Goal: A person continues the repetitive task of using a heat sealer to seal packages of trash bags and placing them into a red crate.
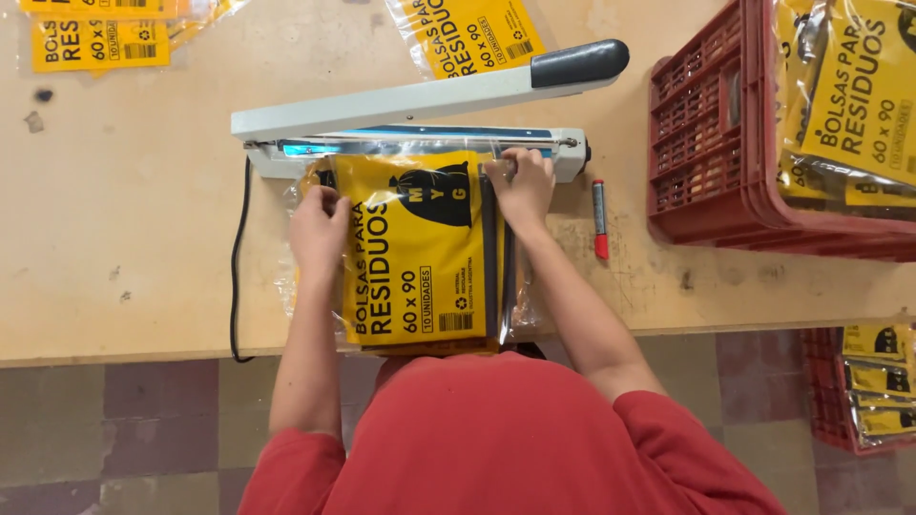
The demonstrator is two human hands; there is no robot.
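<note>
— Holding what, left hand (pixel 318 232)?
— Pressing flat on the left edge of the yellow pack (pixel 416 250), fingers spread over the clear wrap, not clamped round it.
— And the right hand (pixel 523 184)?
— Pinching the pack's top right corner, fingers closed on the film right at the sealer (pixel 420 143) bar.
— Pack's place?
— Lying between both hands on the bench (pixel 134 238), top edge tucked under the sealer's raised arm, bottom edge reaching the bench's near rim. Black bag drawing and black print on the yellow face.
— Sealer arm?
— Lifted, tilted up to the right, dark handle (pixel 579 62) well above the right hand.
— Beside the right hand?
— Red marker (pixel 599 218) just to its right, lying lengthwise on the bench, not touched. Further right, red crate (pixel 706 143) filled with more yellow packs.
— Left of the left hand?
— Black cord (pixel 235 277) running down from the sealer and over the bench's edge. More yellow packs (pixel 100 43) well away at the far left corner, one more (pixel 472 33) beyond the sealer.
— Below?
— Red shirt (pixel 506 439), second crate (pixel 844 381) on the floor at the right.
</note>
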